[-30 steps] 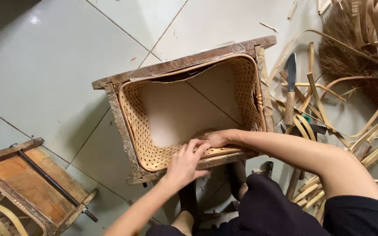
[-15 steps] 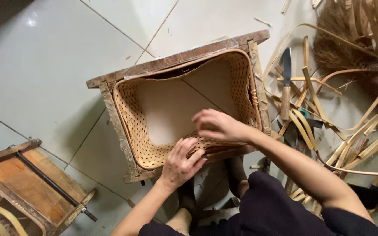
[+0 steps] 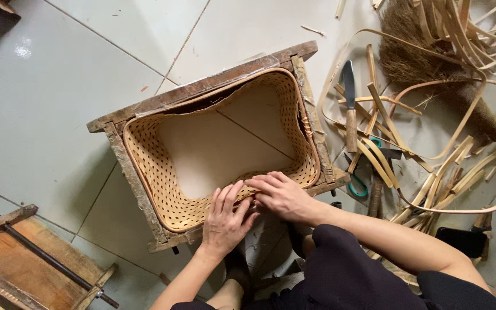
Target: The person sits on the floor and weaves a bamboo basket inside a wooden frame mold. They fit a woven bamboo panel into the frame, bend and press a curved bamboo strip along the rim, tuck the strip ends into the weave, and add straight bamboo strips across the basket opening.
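Observation:
A bottomless woven bamboo basket wall [image 3: 156, 166] lines the inside of a rough wooden box frame [image 3: 119, 152] on the tiled floor. My left hand [image 3: 225, 221] lies flat on the near rim of the weave, fingers spread and pointing into the opening. Beside it my right hand [image 3: 279, 192] presses on the same near rim, fingers reaching left and touching the left hand's fingertips. Neither hand holds a tool. The floor shows through the open middle of the basket.
A knife [image 3: 348, 97] with a wooden handle lies to the right among loose bamboo strips [image 3: 391, 132]. Green-handled scissors [image 3: 360, 181] sit near the frame's right corner. A brush-like broom [image 3: 431, 63] lies far right. Another wooden frame [image 3: 24, 258] stands at the lower left.
My right hand drew back from inside the basket to the near rim, meeting the left hand. The left hand stayed on the rim, and the view shifted slightly.

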